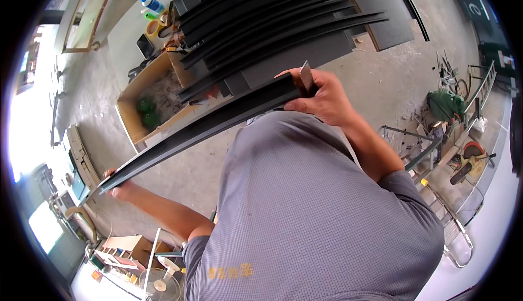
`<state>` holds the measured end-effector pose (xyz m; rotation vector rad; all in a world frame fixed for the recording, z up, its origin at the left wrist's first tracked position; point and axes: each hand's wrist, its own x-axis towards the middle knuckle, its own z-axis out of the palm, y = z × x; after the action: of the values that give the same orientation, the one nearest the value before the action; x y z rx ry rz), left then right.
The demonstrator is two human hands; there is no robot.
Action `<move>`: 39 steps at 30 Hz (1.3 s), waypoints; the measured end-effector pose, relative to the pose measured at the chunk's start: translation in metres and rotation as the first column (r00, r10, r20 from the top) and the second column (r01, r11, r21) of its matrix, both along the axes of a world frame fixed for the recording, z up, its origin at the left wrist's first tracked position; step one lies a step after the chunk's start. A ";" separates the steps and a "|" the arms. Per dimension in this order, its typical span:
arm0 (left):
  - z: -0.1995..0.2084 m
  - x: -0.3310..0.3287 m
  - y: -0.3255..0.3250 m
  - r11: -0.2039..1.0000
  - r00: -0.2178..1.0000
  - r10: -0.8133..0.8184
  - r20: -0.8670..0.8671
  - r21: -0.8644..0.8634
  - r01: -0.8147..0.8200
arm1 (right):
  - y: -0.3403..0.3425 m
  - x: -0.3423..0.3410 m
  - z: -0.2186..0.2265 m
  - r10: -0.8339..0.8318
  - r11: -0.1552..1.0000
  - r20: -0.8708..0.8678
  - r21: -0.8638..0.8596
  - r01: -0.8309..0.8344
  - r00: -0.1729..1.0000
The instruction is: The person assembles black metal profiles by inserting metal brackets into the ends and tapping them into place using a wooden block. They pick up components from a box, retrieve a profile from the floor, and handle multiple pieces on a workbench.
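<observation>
A long black channelled profile point(201, 124) runs slantwise in front of my body, its right end higher in the picture than its left. My left hand point(121, 190) is closed round the far left end. Near the other end, my right hand point(324, 98) grips the profile with the thumb below and fingers above. A short flat metal piece point(306, 75) sticks up beside the right hand's fingers; whether the hand holds it or it belongs to the profile, I cannot tell. Beyond lies a stack of similar black profiles point(256, 34).
A wooden box point(126, 117) with green items inside stands left of the stack. Past it are a blue-capped bottle point(151, 4), tape rolls point(154, 28) and a black phone-like object point(145, 46). A fan point(159, 285) stands lower left; a ladder point(486, 91) and clutter lie right.
</observation>
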<state>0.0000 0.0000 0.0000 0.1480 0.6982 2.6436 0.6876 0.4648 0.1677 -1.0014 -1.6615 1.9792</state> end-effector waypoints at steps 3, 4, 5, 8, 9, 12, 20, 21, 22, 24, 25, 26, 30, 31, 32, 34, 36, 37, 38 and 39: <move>0.037 0.152 0.128 0.982 0.983 -0.180 -0.047 -0.070 0.177 | 0.000 0.023 0.002 0.025 0.989 -0.041 0.144 -0.019 0.999; 0.040 0.167 0.126 0.988 0.982 -0.148 -0.121 -0.068 0.140 | 0.007 0.019 -0.003 0.120 0.965 -0.172 0.252 -0.074 0.978; 0.050 0.195 0.152 0.969 0.973 -0.232 -0.020 0.083 0.233 | 0.007 0.015 -0.005 0.147 0.956 -0.225 0.283 -0.080 0.963; 0.049 0.238 0.202 0.969 0.967 -0.217 0.135 0.146 0.197 | 0.004 0.004 0.005 0.122 0.973 -0.271 0.222 -0.062 0.955; 0.049 0.247 0.213 0.966 0.957 -0.214 0.195 0.186 0.178 | 0.004 0.002 0.008 0.091 0.983 -0.264 0.178 -0.044 0.960; 0.067 0.279 0.248 0.974 0.958 -0.176 0.226 0.180 0.136 | 0.007 0.004 0.011 -0.002 1.000 -0.224 0.022 0.007 0.975; 0.071 0.303 0.285 0.974 0.967 -0.120 0.223 -0.165 0.158 | 0.015 0.005 0.017 0.110 0.983 -0.089 -0.139 -0.122 0.990; 0.073 0.304 0.285 0.976 0.969 -0.138 0.205 -0.139 0.168 | 0.018 0.008 0.012 0.151 0.983 -0.086 -0.097 -0.159 0.985; 0.076 0.306 0.284 0.978 0.970 -0.156 0.185 -0.113 0.178 | 0.021 0.010 0.010 0.131 0.947 -0.179 -0.267 -0.177 0.975; 0.088 0.311 0.285 0.981 0.975 -0.179 0.135 -0.046 0.186 | 0.025 0.015 0.006 0.057 0.858 -0.294 -0.474 -0.198 0.954; 0.098 0.316 0.289 0.982 0.977 -0.186 0.105 0.000 0.187 | 0.026 0.019 0.004 0.017 0.832 -0.318 -0.521 -0.190 0.948; 0.106 0.318 0.292 0.981 0.979 -0.192 0.076 0.047 0.189 | 0.025 0.022 -0.003 -0.008 0.873 -0.299 -0.467 -0.139 0.954; 0.136 0.326 0.295 0.991 0.978 -0.134 -0.157 -0.027 0.132 | 0.022 0.027 0.002 -0.048 0.930 -0.237 -0.365 -0.043 0.970; 0.140 0.324 0.293 0.991 0.977 -0.136 -0.166 -0.026 0.133 | 0.021 0.028 0.004 -0.044 0.936 -0.219 -0.351 -0.037 0.975; 0.142 0.323 0.292 0.991 0.975 -0.137 -0.176 -0.025 0.135 | 0.021 0.031 0.005 -0.024 0.941 -0.221 -0.334 -0.052 0.975; 0.143 0.322 0.290 0.989 0.976 -0.144 -0.165 0.015 0.149 | 0.020 0.030 0.011 -0.024 0.944 -0.193 -0.326 -0.041 0.981; 0.144 0.321 0.289 0.987 0.977 -0.148 -0.151 0.042 0.156 | 0.018 0.029 0.016 -0.032 0.946 -0.162 -0.324 -0.022 0.986; 0.143 0.321 0.288 0.987 0.979 -0.148 -0.141 0.049 0.156 | 0.017 0.028 0.018 -0.040 0.946 -0.145 -0.325 -0.009 0.989; 0.144 0.322 0.287 0.986 0.980 -0.146 -0.131 0.056 0.155 | 0.016 0.027 0.018 -0.047 0.946 -0.129 -0.325 0.003 0.991; 0.144 0.323 0.289 0.992 0.982 -0.120 -0.147 0.015 0.123 | 0.016 0.027 0.018 -0.064 0.939 -0.132 -0.344 0.015 0.989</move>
<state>0.3229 0.2886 0.1443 0.3819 0.6808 2.5434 0.7148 0.4808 0.1855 -0.9718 -1.2377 2.3040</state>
